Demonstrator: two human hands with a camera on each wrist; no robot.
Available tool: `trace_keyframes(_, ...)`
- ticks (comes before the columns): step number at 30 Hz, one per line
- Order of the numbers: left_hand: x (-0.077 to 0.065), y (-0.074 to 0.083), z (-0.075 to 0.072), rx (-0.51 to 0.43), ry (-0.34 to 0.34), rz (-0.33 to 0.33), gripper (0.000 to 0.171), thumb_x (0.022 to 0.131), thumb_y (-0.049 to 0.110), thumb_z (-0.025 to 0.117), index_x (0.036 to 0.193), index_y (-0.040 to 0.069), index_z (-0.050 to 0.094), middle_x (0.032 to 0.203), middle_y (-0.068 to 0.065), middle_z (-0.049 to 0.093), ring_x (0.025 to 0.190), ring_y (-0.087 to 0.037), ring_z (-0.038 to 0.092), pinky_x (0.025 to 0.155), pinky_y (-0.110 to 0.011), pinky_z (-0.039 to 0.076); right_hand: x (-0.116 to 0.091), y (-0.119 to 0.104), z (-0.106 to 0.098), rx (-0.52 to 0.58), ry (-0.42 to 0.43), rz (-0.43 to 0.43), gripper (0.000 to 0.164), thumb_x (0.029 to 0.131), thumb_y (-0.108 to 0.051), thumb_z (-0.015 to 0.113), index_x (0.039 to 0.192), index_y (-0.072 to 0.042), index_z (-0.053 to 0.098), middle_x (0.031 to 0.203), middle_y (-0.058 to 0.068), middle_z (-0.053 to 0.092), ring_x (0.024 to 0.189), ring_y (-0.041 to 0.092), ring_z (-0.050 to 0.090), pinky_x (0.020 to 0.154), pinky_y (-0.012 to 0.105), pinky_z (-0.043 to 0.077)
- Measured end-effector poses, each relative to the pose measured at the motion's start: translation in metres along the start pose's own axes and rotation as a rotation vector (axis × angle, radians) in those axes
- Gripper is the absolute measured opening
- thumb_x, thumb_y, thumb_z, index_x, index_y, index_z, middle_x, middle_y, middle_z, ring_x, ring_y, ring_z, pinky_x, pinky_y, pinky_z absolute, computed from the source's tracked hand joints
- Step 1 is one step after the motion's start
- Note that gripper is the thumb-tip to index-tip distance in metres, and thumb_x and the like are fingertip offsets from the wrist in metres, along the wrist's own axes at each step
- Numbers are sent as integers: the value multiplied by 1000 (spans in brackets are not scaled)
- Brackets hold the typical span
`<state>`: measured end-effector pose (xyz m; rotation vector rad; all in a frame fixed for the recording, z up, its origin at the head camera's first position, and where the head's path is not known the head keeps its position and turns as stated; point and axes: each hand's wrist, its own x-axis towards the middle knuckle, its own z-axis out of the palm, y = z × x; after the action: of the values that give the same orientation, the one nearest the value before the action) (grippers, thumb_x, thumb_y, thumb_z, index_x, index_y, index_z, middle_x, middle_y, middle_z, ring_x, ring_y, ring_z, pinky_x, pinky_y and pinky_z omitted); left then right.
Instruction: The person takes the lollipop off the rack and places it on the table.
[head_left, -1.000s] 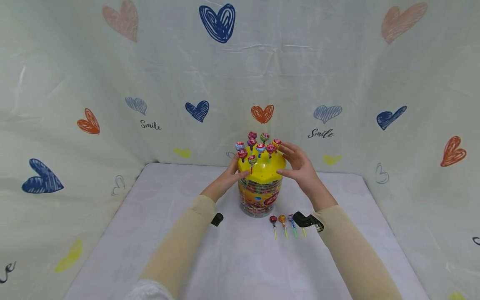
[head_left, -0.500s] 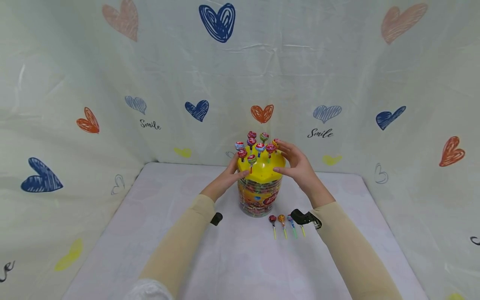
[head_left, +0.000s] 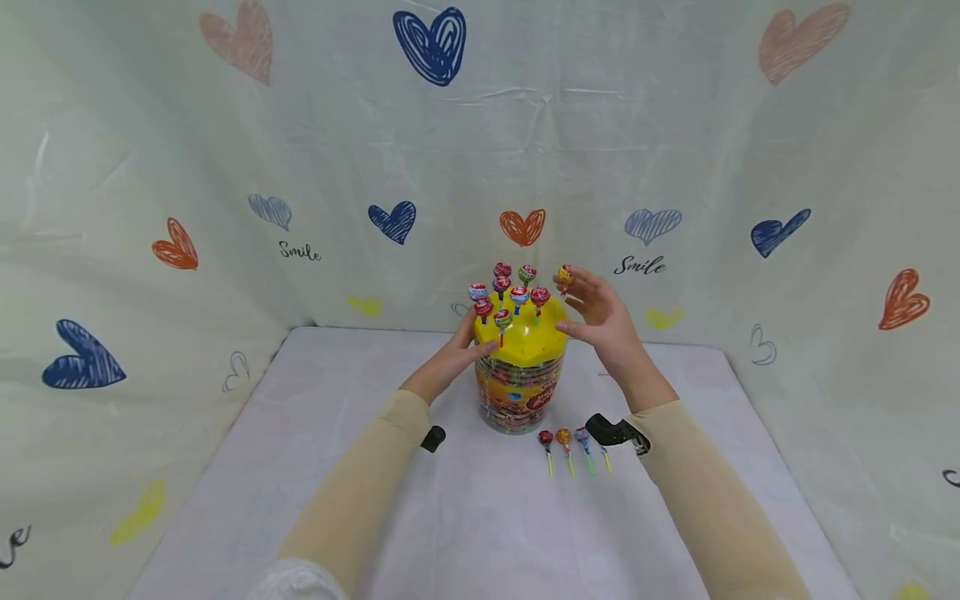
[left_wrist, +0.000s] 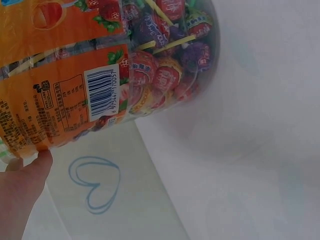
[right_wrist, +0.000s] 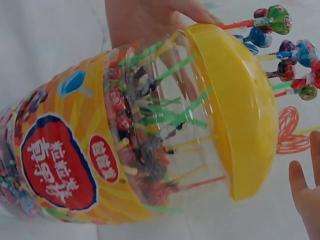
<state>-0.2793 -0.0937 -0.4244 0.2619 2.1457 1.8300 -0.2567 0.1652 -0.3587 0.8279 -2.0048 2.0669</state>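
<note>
A clear plastic jar [head_left: 510,404] full of wrapped lollipops stands on the table, with an orange label [left_wrist: 65,100] round it. Its domed yellow lid [right_wrist: 240,115] carries several lollipops [head_left: 519,297] standing upright by their sticks. My left hand [head_left: 450,364] grips the lid's left side, thumb toward the front, fingers partly hidden behind; the left wrist view shows fingertips [left_wrist: 42,160] against the jar. Above the lid's right edge, my right hand [head_left: 609,323] pinches an orange-and-yellow lollipop [head_left: 566,273] between its fingers, clear of the lid. The thumb is held apart.
Several loose lollipops [head_left: 564,438] lie in a row on the white table [head_left: 480,517] in front of the jar, one partly covered by the black right wrist camera [head_left: 611,433]. Behind the table hangs a pale curtain [head_left: 585,150] printed with hearts.
My right hand has drawn the orange-and-yellow lollipop up out of the lid and moved it slightly right. The left hand and the jar keep their places.
</note>
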Motion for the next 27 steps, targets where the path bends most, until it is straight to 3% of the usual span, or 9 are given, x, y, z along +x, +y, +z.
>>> trace_keyframes(9, -2, 1, 0, 34, 0, -40, 95, 88, 52, 66, 156, 38, 1, 163, 2, 4, 148, -26, -1, 112, -64, 7, -19, 5, -21, 34, -2, 10, 68, 85, 17, 62, 144, -13, 45, 138, 14, 50, 122, 36, 49, 104, 34, 43)
trace_keyframes(13, -1, 0, 0, 8, -2, -2, 91, 91, 45, 65, 157, 35, 4, 163, -1, 6, 148, -27, 2, 113, -64, 6, -32, 14, -31, 62, 4, 34, 67, 86, 16, 62, 144, -11, 43, 136, 15, 51, 115, 30, 54, 98, 31, 48)
trace_keyframes(16, -1, 0, 0, -3, 0, 10, 88, 93, 40, 65, 157, 34, 5, 163, -2, 7, 148, -28, 2, 113, -63, 6, -43, 21, -38, 50, 26, 75, 66, 86, 15, 63, 144, -10, 43, 134, 13, 53, 112, 25, 56, 94, 28, 50)
trace_keyframes(21, -3, 1, 0, 24, 7, -42, 91, 91, 47, 65, 157, 36, 2, 163, 2, 5, 148, -26, -1, 113, -63, 6, -61, 32, -46, 52, 56, 172, 64, 87, 13, 63, 144, -8, 41, 131, 9, 55, 108, 21, 59, 90, 27, 52)
trace_keyframes(27, -3, 2, 1, 29, 4, -38, 91, 91, 48, 65, 157, 37, 3, 163, 3, 5, 148, -25, -2, 113, -64, 5, -83, 47, -56, 76, 71, 266, 60, 89, 11, 62, 140, -10, 40, 126, 7, 57, 103, 17, 63, 86, 27, 54)
